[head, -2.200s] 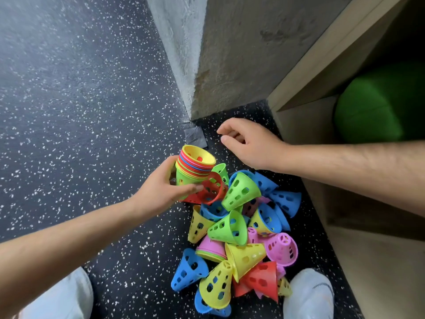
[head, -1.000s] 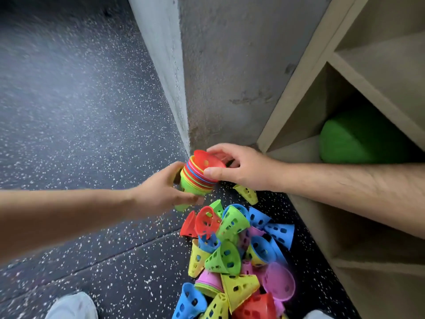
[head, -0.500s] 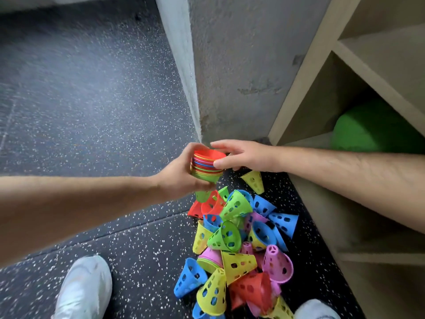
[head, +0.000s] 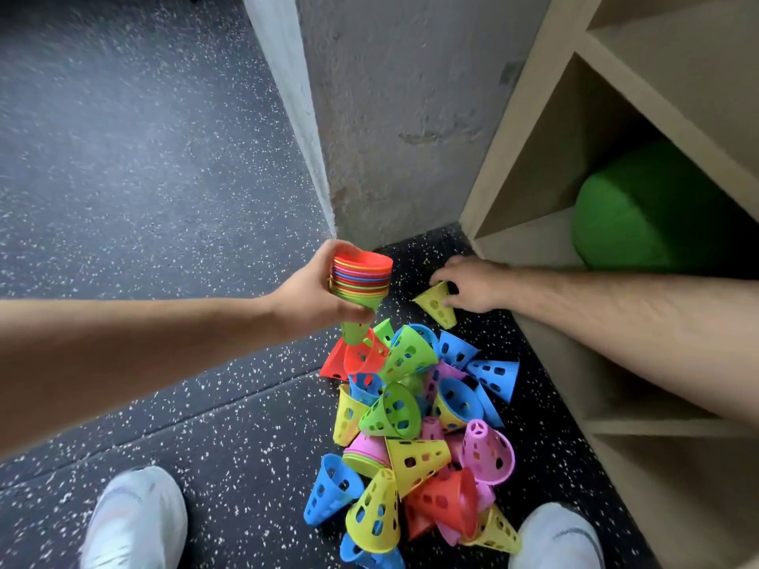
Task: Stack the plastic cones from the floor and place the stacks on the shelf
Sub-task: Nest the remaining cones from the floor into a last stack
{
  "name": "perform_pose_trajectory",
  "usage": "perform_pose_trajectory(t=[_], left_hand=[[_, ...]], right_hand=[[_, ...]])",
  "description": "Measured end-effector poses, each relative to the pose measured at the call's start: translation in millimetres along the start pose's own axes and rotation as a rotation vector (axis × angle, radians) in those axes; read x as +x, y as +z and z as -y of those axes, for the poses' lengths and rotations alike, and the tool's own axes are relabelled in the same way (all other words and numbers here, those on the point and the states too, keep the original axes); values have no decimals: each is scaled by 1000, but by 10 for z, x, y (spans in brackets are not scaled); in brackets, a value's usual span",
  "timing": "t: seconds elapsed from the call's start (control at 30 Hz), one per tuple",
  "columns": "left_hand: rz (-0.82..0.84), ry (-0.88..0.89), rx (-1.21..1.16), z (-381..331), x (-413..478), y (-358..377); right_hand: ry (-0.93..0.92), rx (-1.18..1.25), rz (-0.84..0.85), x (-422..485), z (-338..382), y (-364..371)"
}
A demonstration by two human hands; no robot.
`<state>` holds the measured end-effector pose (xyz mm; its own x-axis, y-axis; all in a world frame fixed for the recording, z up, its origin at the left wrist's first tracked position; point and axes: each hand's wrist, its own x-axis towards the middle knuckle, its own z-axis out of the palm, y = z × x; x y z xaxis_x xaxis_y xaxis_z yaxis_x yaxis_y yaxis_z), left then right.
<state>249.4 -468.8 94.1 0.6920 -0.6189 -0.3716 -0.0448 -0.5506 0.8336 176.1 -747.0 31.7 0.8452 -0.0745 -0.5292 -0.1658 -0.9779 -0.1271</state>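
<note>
While left hand (head: 312, 297) grips rainbow-rimmed stack (head: 359, 277), perforated yellow cone (head: 437, 304) under right hand (head: 472, 283)

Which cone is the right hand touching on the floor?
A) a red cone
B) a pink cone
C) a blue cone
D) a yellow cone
D: the right hand rests its fingers on a yellow cone lying apart from the pile, near the shelf, while the left hand holds the stack.

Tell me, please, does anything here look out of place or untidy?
Yes: loose cones lie tipped in a jumble on the floor beside the shelf, not stacked; one yellow cone sits apart under the right hand.
</note>
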Motion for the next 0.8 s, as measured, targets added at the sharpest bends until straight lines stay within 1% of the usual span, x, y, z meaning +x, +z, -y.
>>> perform_pose_trajectory(t=[0.1, 0.17, 0.2, 0.3, 0.37, 0.47, 0.53, 0.6, 0.67, 0.73, 0.8], left_hand=[[60, -7, -12, 37, 36, 24], [87, -8, -21, 49, 63, 22], [100, -4, -27, 55, 79, 16], [123, -7, -17, 70, 125, -20], [131, -7, -6, 64, 144, -34], [153, -1, -2, 32, 148, -41], [163, 5, 16, 13, 156, -48], [188, 4, 4, 7, 169, -51], [202, 10, -11, -6, 159, -41], [209, 31, -1, -44, 108, -22], [210, 55, 17, -60, 39, -3]], right_hand=[[-11, 15, -20, -25, 15, 117], [-14, 66, -75, -72, 26, 142], [-18, 121, -124, -100, 36, 119], [-54, 337, -353, -203, 102, -105], [-82, 429, -488, -298, 177, -327], [-114, 540, -643, -475, 342, -601], [-122, 617, -704, -592, 442, -682], [-167, 633, -704, -705, 521, -701], [-218, 594, -659, -802, 587, -668], [-249, 570, -592, -901, 676, -631], [-284, 547, -484, -988, 761, -587]])
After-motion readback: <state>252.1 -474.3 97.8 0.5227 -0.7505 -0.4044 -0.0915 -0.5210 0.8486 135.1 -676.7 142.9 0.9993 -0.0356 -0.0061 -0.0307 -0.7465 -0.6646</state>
